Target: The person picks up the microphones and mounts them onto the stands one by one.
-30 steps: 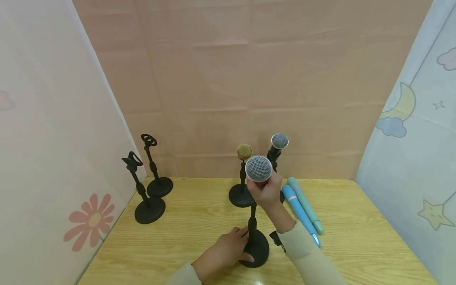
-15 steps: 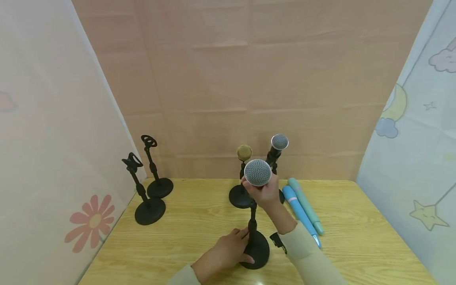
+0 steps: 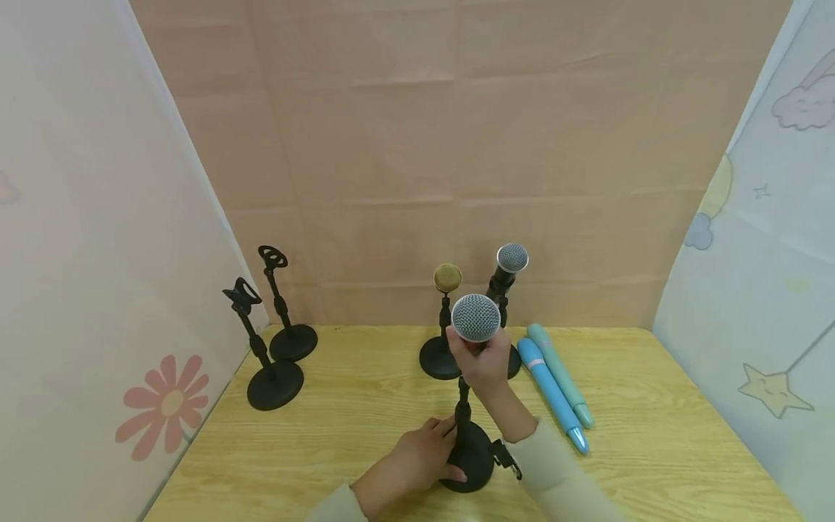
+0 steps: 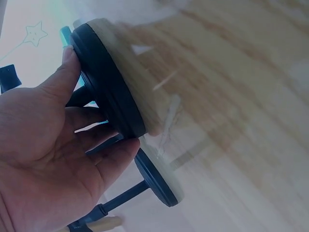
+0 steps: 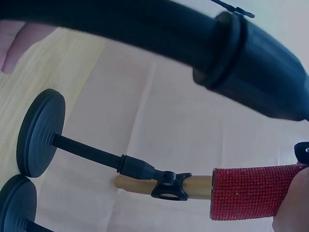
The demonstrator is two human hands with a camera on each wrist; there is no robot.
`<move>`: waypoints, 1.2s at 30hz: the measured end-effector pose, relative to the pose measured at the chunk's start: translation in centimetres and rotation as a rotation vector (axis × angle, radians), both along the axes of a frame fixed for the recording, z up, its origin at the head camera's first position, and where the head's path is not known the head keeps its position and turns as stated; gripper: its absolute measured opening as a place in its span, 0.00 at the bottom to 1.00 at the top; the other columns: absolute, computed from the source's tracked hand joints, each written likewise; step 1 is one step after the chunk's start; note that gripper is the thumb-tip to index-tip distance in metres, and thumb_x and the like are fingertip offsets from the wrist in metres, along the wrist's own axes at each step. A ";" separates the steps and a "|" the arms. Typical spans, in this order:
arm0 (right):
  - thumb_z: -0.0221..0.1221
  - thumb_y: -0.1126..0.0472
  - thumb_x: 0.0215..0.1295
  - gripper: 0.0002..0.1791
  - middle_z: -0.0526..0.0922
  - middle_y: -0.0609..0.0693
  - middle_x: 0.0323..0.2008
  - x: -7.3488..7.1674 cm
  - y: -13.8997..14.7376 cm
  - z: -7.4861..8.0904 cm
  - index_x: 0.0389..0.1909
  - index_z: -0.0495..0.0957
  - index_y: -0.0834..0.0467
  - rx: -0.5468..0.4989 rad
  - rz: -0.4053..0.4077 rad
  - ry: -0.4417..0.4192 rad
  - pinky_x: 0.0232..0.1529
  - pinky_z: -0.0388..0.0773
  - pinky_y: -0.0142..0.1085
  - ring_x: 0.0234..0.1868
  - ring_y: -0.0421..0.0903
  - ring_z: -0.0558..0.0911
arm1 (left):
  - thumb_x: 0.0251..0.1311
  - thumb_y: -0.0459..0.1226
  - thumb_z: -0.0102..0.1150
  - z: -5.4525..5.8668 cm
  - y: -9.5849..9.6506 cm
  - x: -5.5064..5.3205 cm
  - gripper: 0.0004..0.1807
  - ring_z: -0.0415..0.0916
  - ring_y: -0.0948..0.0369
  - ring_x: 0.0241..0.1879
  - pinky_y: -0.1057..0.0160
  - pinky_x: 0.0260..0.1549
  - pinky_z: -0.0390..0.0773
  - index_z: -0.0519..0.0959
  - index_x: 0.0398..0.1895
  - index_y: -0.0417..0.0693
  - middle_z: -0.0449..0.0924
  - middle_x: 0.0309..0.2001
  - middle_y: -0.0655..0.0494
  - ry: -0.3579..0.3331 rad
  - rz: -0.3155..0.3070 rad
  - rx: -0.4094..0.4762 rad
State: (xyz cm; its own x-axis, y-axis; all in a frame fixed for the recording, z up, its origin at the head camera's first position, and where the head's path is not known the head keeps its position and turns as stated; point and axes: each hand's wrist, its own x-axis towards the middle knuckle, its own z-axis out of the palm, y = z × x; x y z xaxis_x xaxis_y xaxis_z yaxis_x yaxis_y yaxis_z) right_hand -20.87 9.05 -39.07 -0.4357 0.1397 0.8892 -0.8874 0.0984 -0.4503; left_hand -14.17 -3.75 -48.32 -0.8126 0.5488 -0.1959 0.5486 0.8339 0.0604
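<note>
My right hand (image 3: 489, 362) holds a microphone (image 3: 476, 317) with a silver mesh head, above the nearest black microphone stand (image 3: 475, 453). In the right wrist view its red, glittery handle (image 5: 256, 193) shows, with part of the hand at the right edge. The stand's dark post (image 5: 145, 24) crosses the top of that view. The stand's clip is hidden behind my right hand in the head view. My left hand (image 3: 422, 455) grips the round base of this stand, thumb on one edge and fingers on the other, as the left wrist view shows at the base (image 4: 108, 79).
Behind, a gold microphone (image 3: 448, 278) and a silver-headed microphone (image 3: 512, 258) sit on black stands. A blue microphone-like stick (image 3: 553, 391) and a green one (image 3: 561, 373) lie at right. Two bare stands (image 3: 275, 384) (image 3: 293, 342) stand at left on the wooden table (image 3: 352, 406).
My right hand has come down slightly with the microphone, whose mesh head sits a little lower in the head view. The left hand keeps its grip on the base.
</note>
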 end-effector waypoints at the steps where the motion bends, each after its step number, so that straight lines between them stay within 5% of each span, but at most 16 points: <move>1: 0.66 0.57 0.62 0.16 0.75 0.54 0.23 -0.1 0.0 0.0 0.35 0.77 0.69 -0.002 -0.004 0.009 0.20 0.71 0.27 0.21 0.37 0.71 | 0.59 0.67 0.55 0.0 0.0 0.0 0.44 0.66 0.62 0.70 0.59 0.45 0.85 0.68 0.75 0.57 0.60 0.76 0.66 0.004 -0.001 -0.007; 5: 0.66 0.57 0.61 0.16 0.75 0.55 0.22 -0.3 0.0 0.1 0.34 0.77 0.68 -0.009 -0.023 0.043 0.19 0.70 0.26 0.19 0.36 0.71 | 0.59 0.68 0.53 -0.1 0.0 0.0 0.45 0.66 0.63 0.70 0.60 0.44 0.85 0.67 0.75 0.58 0.60 0.76 0.68 0.015 -0.003 -0.031; 13: 0.67 0.44 0.63 0.30 0.80 0.57 0.26 -0.2 0.3 1.3 0.35 0.75 0.72 -0.007 0.003 0.087 0.30 0.79 0.24 0.29 0.34 0.79 | 0.59 0.68 0.54 0.3 0.3 0.1 0.45 0.66 0.64 0.69 0.61 0.44 0.85 0.68 0.75 0.56 0.62 0.75 0.67 0.015 -0.001 -0.044; 16: 0.68 0.46 0.63 0.27 0.82 0.50 0.27 -0.2 0.4 1.6 0.34 0.76 0.69 0.015 0.094 0.041 0.32 0.80 0.24 0.29 0.32 0.81 | 0.59 0.68 0.55 0.3 0.3 0.2 0.45 0.66 0.64 0.69 0.62 0.45 0.84 0.68 0.75 0.56 0.62 0.76 0.67 0.003 -0.001 -0.036; 20: 0.71 0.51 0.61 0.20 0.85 0.42 0.31 -0.1 0.6 1.7 0.40 0.78 0.63 -0.005 0.336 -0.077 0.33 0.84 0.29 0.27 0.35 0.84 | 0.59 0.67 0.56 0.3 0.3 0.3 0.45 0.65 0.64 0.70 0.62 0.46 0.84 0.68 0.75 0.56 0.61 0.76 0.67 -0.008 0.007 -0.027; 23: 0.71 0.51 0.62 0.22 0.86 0.43 0.31 -0.1 0.7 1.9 0.41 0.77 0.64 0.009 0.442 -0.128 0.35 0.85 0.32 0.26 0.39 0.85 | 0.58 0.67 0.56 0.4 0.3 0.4 0.44 0.65 0.63 0.70 0.61 0.46 0.84 0.69 0.74 0.56 0.62 0.75 0.67 -0.004 0.010 -0.031; 30: 0.67 0.42 0.64 0.30 0.86 0.52 0.33 1.0 0.8 1.4 0.40 0.78 0.70 0.073 0.211 -0.155 0.44 0.82 0.28 0.36 0.40 0.85 | 0.57 0.67 0.57 0.2 0.2 0.4 0.44 0.66 0.63 0.69 0.59 0.45 0.85 0.69 0.74 0.58 0.63 0.75 0.68 -0.006 0.016 -0.012; 36: 0.70 0.65 0.57 0.13 0.85 0.51 0.34 2.5 0.4 1.2 0.41 0.81 0.65 0.084 0.037 -0.211 0.40 0.82 0.27 0.36 0.41 0.84 | 0.58 0.68 0.56 0.0 0.3 0.3 0.44 0.65 0.64 0.70 0.58 0.44 0.85 0.69 0.75 0.59 0.62 0.75 0.69 -0.002 0.019 -0.020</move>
